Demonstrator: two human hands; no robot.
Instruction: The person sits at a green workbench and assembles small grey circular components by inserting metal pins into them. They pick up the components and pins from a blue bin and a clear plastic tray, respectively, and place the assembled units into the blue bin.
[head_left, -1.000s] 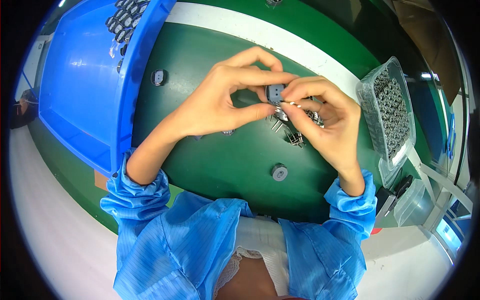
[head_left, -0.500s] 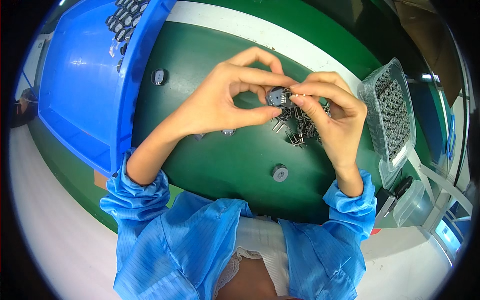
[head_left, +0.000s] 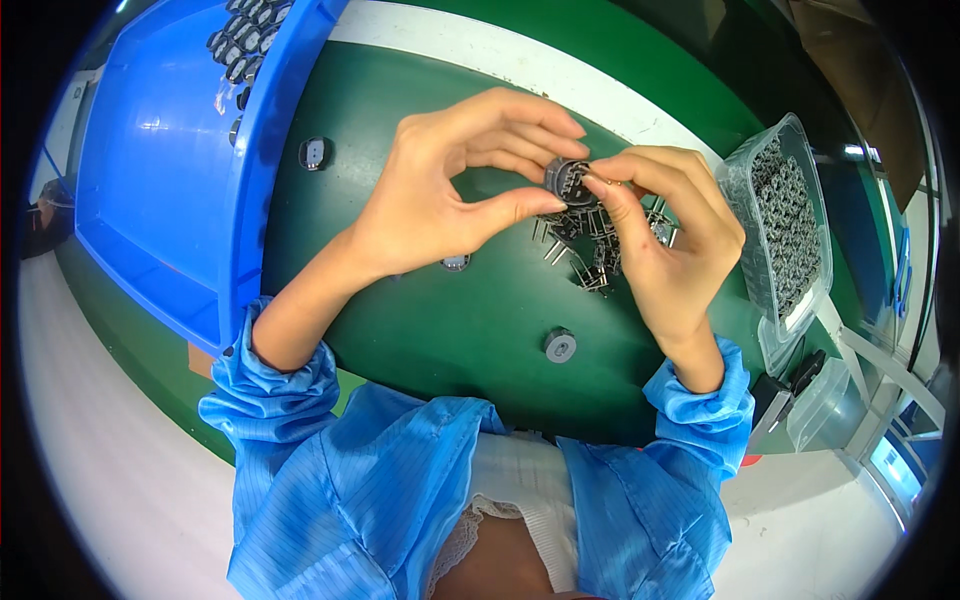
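Above the middle of the mat I see a round dark grey plastic housing (head_left: 567,180) with metal contacts on its face. My left hand (head_left: 440,180) steadies it, thumb at its lower edge and fingers behind its upper edge, the upper fingers stretched out. My right hand (head_left: 675,215) pinches a small part with metal pins (head_left: 612,183) at the housing's right side; fingertips cover most of that part. Right below lies a loose pile of black parts with metal pins (head_left: 597,255). A grey round housing (head_left: 560,346) sits on the mat nearer to me.
At left stands a large blue bin (head_left: 160,170) with several dark housings (head_left: 245,40) at its far end. Another housing (head_left: 314,154) lies beside it, and one (head_left: 456,263) below my left hand. A clear tub of small metal parts (head_left: 785,220) stands at right on the green mat (head_left: 450,340).
My left upper fingers have lifted and spread from the housing. The housing has turned and shifted slightly right, and my right fingertips now press against its contact side.
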